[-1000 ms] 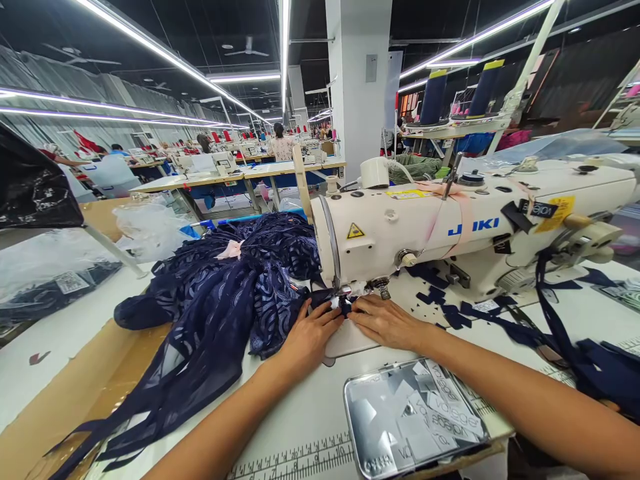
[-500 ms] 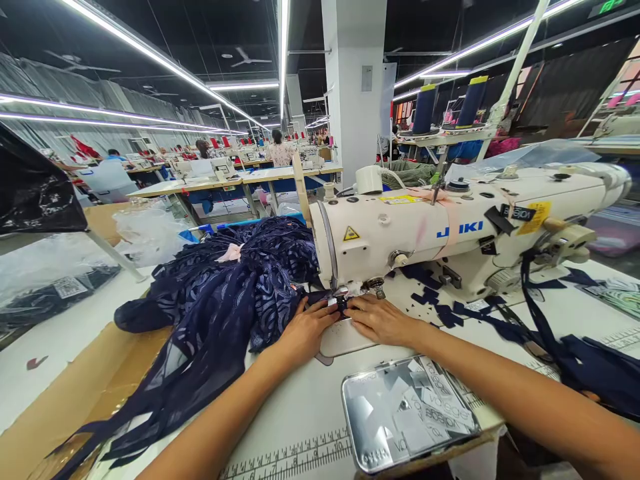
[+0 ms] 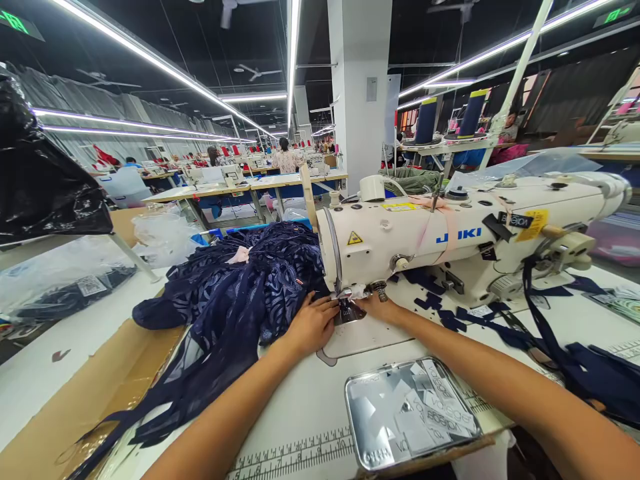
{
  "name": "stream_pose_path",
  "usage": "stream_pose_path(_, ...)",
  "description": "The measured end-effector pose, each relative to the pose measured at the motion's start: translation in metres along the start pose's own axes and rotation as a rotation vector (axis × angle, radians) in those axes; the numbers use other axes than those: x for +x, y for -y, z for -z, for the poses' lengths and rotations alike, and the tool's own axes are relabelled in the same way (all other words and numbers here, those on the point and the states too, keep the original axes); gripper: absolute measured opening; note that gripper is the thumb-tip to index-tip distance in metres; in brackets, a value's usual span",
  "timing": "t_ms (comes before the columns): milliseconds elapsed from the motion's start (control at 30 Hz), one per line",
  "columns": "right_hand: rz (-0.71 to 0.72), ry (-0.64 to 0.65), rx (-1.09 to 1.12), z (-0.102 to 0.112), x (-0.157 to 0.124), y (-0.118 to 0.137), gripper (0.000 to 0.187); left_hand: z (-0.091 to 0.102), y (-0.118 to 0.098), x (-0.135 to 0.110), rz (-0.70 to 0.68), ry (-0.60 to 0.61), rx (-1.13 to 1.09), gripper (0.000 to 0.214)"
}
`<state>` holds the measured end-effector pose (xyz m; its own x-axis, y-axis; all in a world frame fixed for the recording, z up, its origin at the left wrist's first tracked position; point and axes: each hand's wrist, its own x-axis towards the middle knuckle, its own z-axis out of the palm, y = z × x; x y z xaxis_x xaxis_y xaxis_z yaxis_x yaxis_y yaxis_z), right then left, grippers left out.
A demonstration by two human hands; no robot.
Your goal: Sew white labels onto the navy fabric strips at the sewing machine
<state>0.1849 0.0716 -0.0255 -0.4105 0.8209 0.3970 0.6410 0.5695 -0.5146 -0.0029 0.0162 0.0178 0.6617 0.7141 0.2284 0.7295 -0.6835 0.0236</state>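
My left hand [image 3: 311, 325] lies against the navy garment [image 3: 295, 287] just left of the needle area, its fingers bent and closed on the cloth's edge. My right hand [image 3: 379, 309] reaches in from the right behind the presser foot; its fingertips are hidden there. Between the hands, the shiny needle plate [image 3: 351, 313] of the white sewing machine [image 3: 415, 230] shows bare metal. The garment, sheer and patterned with long straps, is heaped left of the machine head. What lies under the presser foot is too small to make out.
A metal tin [image 3: 367, 433] with loose printed labels [image 3: 435, 410] stands in front. Navy scraps [image 3: 433, 303] and straps [image 3: 537, 313] lie to the right. A cardboard piece [image 3: 105, 387] is at left, with a black plastic bag [image 3: 50, 180] above. Thread cones [image 3: 425, 120] stand behind.
My right hand has moved back, behind the presser foot. My left hand has shifted slightly away from the needle. The dark cloth and white label between them have left the plate. The view has tilted up slightly.
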Motion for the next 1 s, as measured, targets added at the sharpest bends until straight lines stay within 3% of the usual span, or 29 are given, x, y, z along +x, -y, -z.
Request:
stream_pose_path(133,0.11,0.049,-0.131,0.014,-0.006,0.005,0.02,-0.005,-0.009,-0.006,0.028,-0.123,0.259,0.024)
stream_pose_path(267,0.287,0.131,-0.315,0.025,-0.016,0.006,0.021,-0.006,-0.009,-0.003,0.062,-0.058,0.359,0.032)
stream_pose_path(433,0.367,0.098,-0.437,0.022,-0.021,0.006,0.023,-0.004,-0.004,0.008,0.084,0.039,0.326,0.043)
stream_pose_path(733,0.274,0.143,-0.396,0.018,-0.023,0.013,0.025,-0.006,-0.001,0.009,0.073,0.03,0.293,0.044)
stream_pose_path(1000,0.12,0.231,-0.52,0.023,-0.021,0.034,0.022,-0.009,0.003,0.012,0.056,0.047,0.276,0.044)
